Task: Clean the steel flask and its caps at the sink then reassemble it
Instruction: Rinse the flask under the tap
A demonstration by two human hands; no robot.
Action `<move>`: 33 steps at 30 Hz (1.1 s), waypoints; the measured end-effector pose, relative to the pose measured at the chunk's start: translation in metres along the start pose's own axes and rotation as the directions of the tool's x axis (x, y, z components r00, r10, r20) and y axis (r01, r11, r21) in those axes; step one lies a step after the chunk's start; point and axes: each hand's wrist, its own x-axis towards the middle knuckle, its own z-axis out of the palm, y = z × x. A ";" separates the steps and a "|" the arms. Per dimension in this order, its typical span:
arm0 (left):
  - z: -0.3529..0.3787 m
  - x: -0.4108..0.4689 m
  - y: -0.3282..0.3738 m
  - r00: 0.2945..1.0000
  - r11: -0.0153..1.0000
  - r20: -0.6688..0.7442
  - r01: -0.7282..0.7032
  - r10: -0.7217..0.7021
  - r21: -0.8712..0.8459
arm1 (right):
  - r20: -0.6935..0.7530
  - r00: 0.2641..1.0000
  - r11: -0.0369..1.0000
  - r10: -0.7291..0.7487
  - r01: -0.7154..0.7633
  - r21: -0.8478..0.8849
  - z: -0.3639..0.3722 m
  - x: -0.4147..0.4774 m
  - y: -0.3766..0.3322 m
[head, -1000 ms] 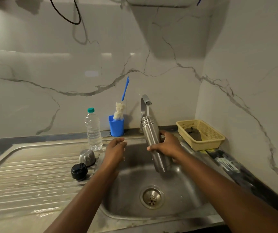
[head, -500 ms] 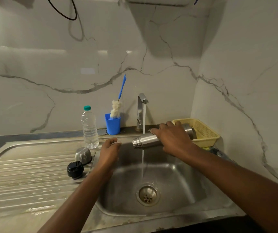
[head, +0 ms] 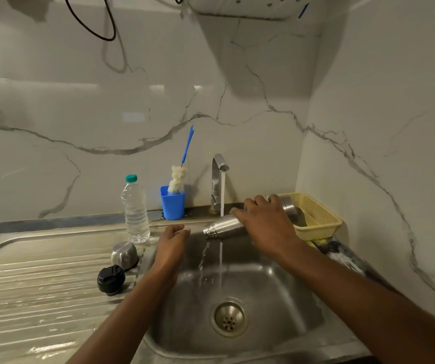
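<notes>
My right hand (head: 265,223) grips the steel flask (head: 223,226) and holds it sideways over the sink basin (head: 276,298), mouth pointing left and slightly down. Water spills from the mouth into the basin. The tap (head: 217,179) runs a stream onto the flask's neck. My left hand (head: 171,243) hovers at the basin's left edge, fingers loosely curled, holding nothing. On the drainboard (head: 27,285) to the left sit the steel cup cap (head: 124,254) and the black inner cap (head: 111,279).
A clear plastic water bottle (head: 135,210) with a green cap stands behind the caps. A blue cup (head: 172,206) holds a bottle brush (head: 178,177). A yellow basket (head: 316,216) sits right of the tap, behind the flask's base. The drain (head: 229,317) lies mid-basin.
The flask went from upright under the tap to lying sideways, and water now pours from its mouth. My left hand stayed at the basin's left edge.
</notes>
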 end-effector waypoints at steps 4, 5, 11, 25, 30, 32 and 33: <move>0.004 0.012 0.007 1.000 0.999 -0.020 -0.015 0.015 0.030 | 0.127 0.981 0.911 0.147 -0.184 0.369 0.030 -0.011 -0.024; 0.005 0.016 0.010 0.999 0.999 -0.037 -0.023 0.025 0.029 | 0.169 0.975 0.851 0.147 -0.212 0.481 0.038 -0.014 -0.030; 0.017 0.039 0.030 0.977 0.977 -0.095 -0.179 0.190 0.115 | 0.508 0.859 0.185 0.063 -0.510 0.840 0.075 0.003 -0.058; 0.036 0.061 0.027 0.996 0.996 0.055 -0.069 0.065 0.065 | 0.599 0.790 -0.183 0.132 -0.574 0.798 0.085 0.043 -0.042; 0.035 0.066 0.026 0.995 0.993 0.074 -0.074 0.067 0.096 | 0.534 0.840 0.067 0.100 -0.541 0.838 0.087 0.008 -0.040; 0.036 0.070 0.026 0.996 0.993 0.054 -0.074 0.069 0.091 | 0.501 0.858 0.130 0.112 -0.513 0.849 0.090 -0.002 -0.040; 0.037 0.072 0.025 0.997 0.994 0.049 -0.068 0.064 0.083 | 0.487 0.864 0.146 0.127 -0.502 0.852 0.091 -0.004 -0.038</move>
